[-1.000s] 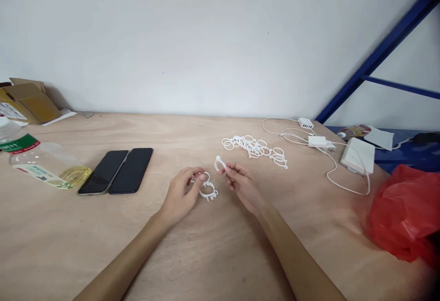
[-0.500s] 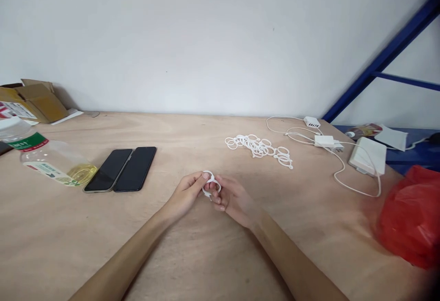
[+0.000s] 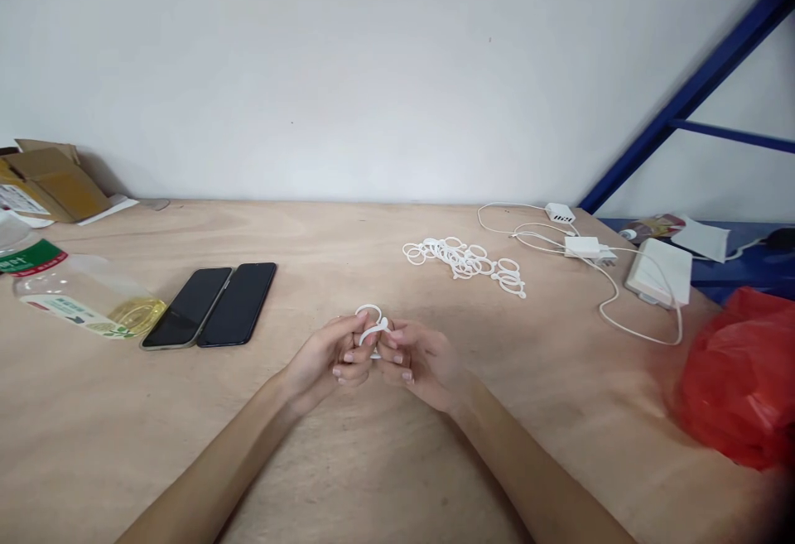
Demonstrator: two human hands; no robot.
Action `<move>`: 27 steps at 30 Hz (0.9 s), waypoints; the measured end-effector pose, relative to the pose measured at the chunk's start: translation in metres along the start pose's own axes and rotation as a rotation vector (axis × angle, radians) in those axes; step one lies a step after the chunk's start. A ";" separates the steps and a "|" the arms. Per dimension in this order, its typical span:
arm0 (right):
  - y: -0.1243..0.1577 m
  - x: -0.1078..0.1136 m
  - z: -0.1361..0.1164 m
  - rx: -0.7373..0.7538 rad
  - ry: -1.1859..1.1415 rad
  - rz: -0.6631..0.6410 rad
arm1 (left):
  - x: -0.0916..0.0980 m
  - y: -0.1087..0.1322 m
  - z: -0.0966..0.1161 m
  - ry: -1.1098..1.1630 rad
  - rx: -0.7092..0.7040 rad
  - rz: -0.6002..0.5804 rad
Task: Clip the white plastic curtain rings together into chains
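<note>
My left hand [image 3: 332, 356] and my right hand [image 3: 417, 360] meet fingertip to fingertip above the wooden table [image 3: 397, 461]. Both pinch a small bunch of white plastic rings [image 3: 368, 320] held between them. The fingers of each hand are curled around the rings, which are partly hidden by them. A loose pile of the same white rings [image 3: 467, 260] lies on the table beyond my right hand.
Two dark phones [image 3: 211, 305] lie side by side to the left, next to a toppled plastic bottle [image 3: 68, 294] with yellow liquid. White chargers and cables [image 3: 596, 267] and a white box [image 3: 659, 272] sit right; a red bag [image 3: 739, 378] lies at the right edge. A cardboard box [image 3: 46, 182] is far left.
My hands were apart, each with a white ring piece; they came together and now hold the rings jointly, drawn slightly nearer to me.
</note>
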State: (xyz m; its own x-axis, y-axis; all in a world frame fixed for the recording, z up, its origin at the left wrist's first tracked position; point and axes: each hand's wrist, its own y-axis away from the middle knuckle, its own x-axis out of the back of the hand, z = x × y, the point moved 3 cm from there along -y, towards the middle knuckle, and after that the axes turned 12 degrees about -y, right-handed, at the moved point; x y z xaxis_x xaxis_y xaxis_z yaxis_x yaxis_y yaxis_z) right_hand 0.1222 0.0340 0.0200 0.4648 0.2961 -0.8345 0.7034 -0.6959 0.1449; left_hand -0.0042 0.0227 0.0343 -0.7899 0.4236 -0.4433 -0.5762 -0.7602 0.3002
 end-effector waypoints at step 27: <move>0.014 0.049 -0.059 0.730 1.286 0.887 | 0.010 0.004 0.006 -1.217 -0.501 0.680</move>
State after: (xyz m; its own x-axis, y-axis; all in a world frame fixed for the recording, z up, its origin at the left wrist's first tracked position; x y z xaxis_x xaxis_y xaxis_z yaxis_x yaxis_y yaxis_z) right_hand 0.1863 0.0775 0.0130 0.8998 -0.2733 0.3402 -0.1865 -0.9457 -0.2662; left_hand -0.0155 0.0267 0.0358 -0.7044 -0.1244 0.6989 -0.1017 -0.9567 -0.2728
